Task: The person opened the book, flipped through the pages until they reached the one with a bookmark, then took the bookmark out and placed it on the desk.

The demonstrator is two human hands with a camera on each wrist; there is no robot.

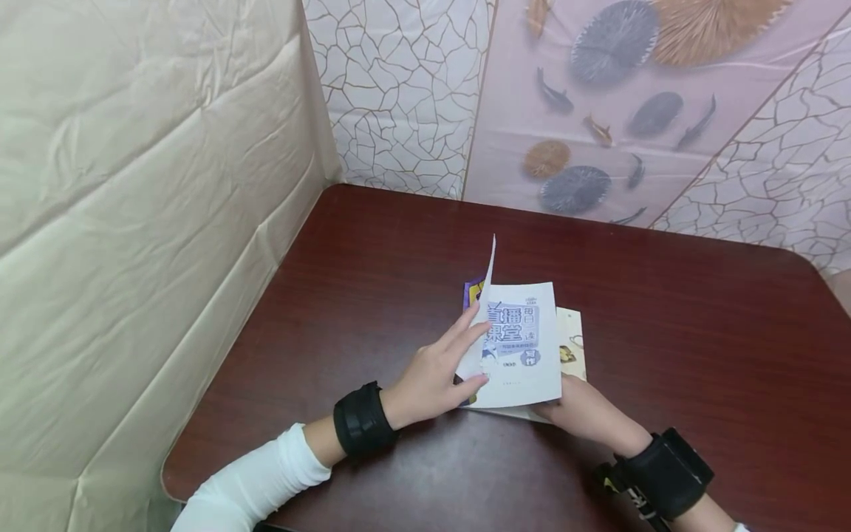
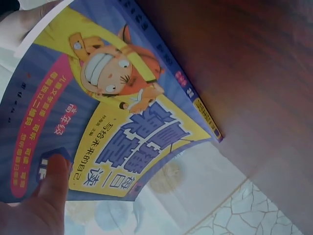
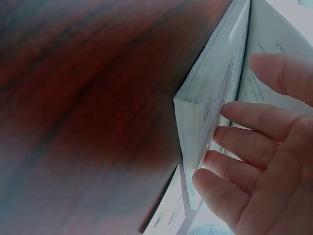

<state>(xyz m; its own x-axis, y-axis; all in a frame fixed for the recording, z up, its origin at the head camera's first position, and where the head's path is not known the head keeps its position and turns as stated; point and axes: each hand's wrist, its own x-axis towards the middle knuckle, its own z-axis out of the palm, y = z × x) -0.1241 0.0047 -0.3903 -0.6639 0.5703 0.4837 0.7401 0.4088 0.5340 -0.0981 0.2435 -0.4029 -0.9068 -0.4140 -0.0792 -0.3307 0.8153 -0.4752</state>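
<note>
A paperback book [image 1: 525,347] stands partly opened on the table, its white title page carrying blue Chinese lettering. In the left wrist view its blue, purple and yellow cover [image 2: 112,107] shows a cartoon child. My left hand [image 1: 432,373] touches the raised cover side with extended fingers; one finger [image 2: 55,176] lies on the cover. At the lower right edge of the book is my right hand [image 1: 578,406], its fingers partly hidden by the page. Seen from the right wrist, that hand [image 3: 274,161] has its fingertips against the inner pages, thumb apart.
Under the open book a cream printed cover or sheet [image 1: 572,343] sticks out to the right. The reddish-brown table [image 1: 372,281] has a pale cloth [image 1: 166,222] hanging along its left side. A patterned cloth [image 1: 585,133] hangs behind it.
</note>
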